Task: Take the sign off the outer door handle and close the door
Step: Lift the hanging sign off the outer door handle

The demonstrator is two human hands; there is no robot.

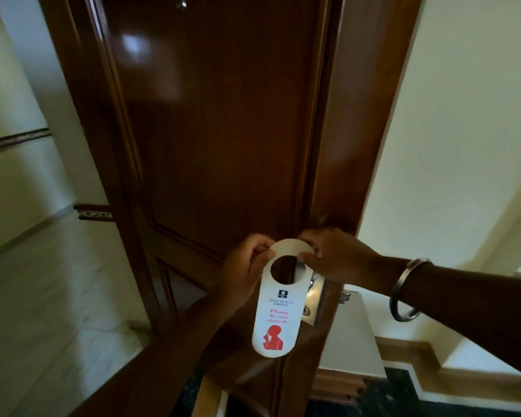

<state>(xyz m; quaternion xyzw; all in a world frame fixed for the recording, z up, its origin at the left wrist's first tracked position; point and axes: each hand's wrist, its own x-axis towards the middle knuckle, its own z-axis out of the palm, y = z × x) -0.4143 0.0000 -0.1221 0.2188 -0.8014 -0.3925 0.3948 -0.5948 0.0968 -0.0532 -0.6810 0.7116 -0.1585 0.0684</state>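
door point(223, 130) of dark wood stands ajar, its edge toward the camera. left hand point(242, 267) and right hand point(336, 257) each pinch the sign point(275, 314) by its top loop, fingers closed on card, apparently to steer its hole clear of the handle point(312, 291) behind, which looks partly hidden.

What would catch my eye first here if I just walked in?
Low in the middle, a white door sign with red "Please do not disturb" lettering, held at its top ring by the left hand and right hand. Behind it stands a glossy dark wooden door; a metal bangle circles the right wrist.
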